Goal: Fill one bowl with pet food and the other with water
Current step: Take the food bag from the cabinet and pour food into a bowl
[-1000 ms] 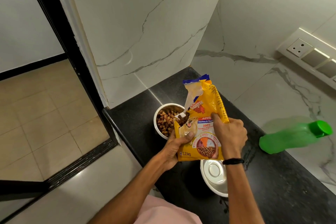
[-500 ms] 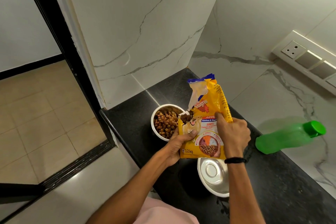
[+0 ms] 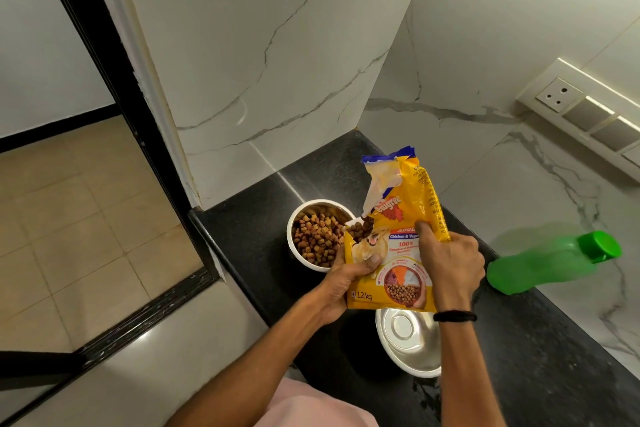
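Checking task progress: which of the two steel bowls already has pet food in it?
The far bowl, left of the yellow food bag, holds brown kibble. The near bowl, below the bag, shows only bare shiny metal.

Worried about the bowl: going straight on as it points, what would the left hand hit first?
The left hand meets the food bag it grips; the kibble bowl probably lies left of that line.

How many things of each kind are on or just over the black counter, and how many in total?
Steel bowls: 2, the filled bowl and the empty bowl
Pet food bag: 1
Green bottle: 1
Total: 4
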